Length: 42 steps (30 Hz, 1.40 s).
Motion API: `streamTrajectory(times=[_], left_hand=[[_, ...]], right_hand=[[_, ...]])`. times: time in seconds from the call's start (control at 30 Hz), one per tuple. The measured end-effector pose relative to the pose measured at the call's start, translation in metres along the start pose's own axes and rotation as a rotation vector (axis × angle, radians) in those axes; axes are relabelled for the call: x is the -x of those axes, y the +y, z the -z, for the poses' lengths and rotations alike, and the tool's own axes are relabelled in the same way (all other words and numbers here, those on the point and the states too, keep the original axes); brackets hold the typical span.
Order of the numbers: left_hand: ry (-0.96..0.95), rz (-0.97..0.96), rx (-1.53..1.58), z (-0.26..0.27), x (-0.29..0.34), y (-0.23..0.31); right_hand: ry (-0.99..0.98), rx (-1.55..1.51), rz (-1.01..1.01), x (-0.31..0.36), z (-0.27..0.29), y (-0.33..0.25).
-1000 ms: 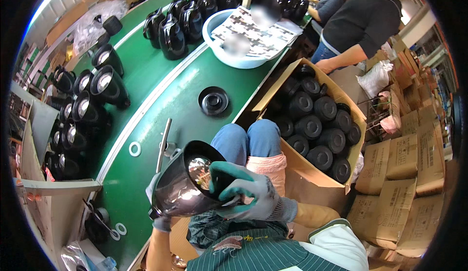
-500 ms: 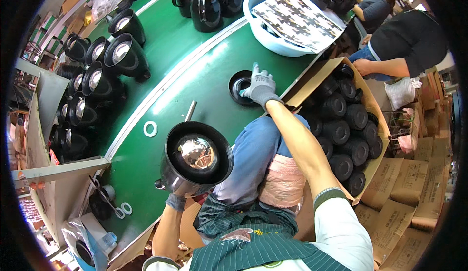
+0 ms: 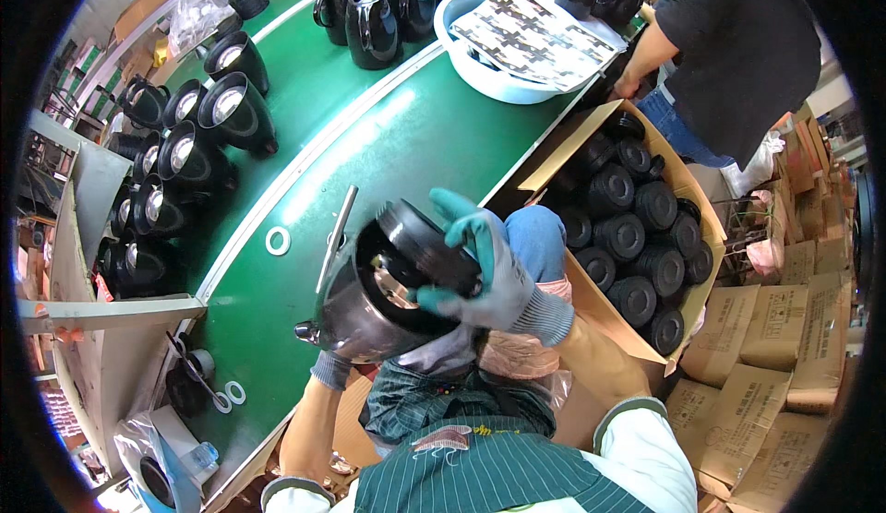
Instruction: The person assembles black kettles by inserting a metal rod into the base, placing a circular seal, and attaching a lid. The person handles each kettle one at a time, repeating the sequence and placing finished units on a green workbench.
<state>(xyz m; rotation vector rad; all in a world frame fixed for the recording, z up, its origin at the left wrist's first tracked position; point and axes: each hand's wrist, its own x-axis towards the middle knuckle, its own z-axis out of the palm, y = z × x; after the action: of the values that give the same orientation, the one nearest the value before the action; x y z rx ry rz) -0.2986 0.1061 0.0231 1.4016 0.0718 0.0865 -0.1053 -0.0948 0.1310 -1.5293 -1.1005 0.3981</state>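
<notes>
A glossy black jug body (image 3: 346,315) is tilted over my lap, its open bottom facing up and a shiny metal liner inside. My left hand (image 3: 332,368) supports it from below; only the glove cuff shows, the fingers being hidden under the jug. In its grey and teal glove, my right hand (image 3: 498,282) grips a round, ribbed black base cap (image 3: 429,247) by its edge. The cap is tilted at the jug's open end, partly covering it. The gloved fingers are slightly blurred.
On the green table (image 3: 397,144) lie a metal rod (image 3: 338,236) and a white ring (image 3: 277,241). More jugs (image 3: 235,112) stand left and far. A blue basin (image 3: 498,79) holds a patterned sheet. At right are a carton of black caps (image 3: 637,245) and a person (image 3: 738,61).
My right hand has picked the black cap up from the table and brought it left to the jug's opening. The jug has tilted. The person at right has shifted.
</notes>
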Motion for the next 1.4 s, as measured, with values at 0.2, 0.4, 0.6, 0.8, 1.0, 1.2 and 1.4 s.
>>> streamTrajectory(times=[0.2, 0.4, 0.6, 0.8, 1.0, 1.2, 1.4], left_hand=[[-0.107, 0.058, -0.16, -0.014, 0.015, 0.015], [-0.344, 0.094, -0.035, -0.02, 0.016, 0.024], [-0.472, 0.217, 0.152, -0.03, 0.005, 0.025], [-0.515, 0.33, 0.263, -0.036, 0.002, 0.017], [-0.532, 0.405, 0.369, -0.042, -0.006, 0.01], [-0.481, 0.482, 0.494, -0.037, -0.007, 0.012], [-0.337, 0.593, 0.705, -0.023, -0.006, 0.014]], right_hand=[[-0.001, -0.556, -0.076, 0.047, 0.008, -0.035], [0.082, -0.159, 0.339, 0.058, 0.022, -0.051], [0.063, -0.217, 0.424, 0.061, 0.028, -0.054], [0.068, -0.174, 0.433, 0.055, 0.038, -0.052], [0.047, -0.094, 0.554, 0.063, 0.045, -0.031], [0.072, -0.076, 0.394, 0.07, 0.042, -0.057], [0.163, -0.1, 0.327, 0.076, 0.025, -0.06]])
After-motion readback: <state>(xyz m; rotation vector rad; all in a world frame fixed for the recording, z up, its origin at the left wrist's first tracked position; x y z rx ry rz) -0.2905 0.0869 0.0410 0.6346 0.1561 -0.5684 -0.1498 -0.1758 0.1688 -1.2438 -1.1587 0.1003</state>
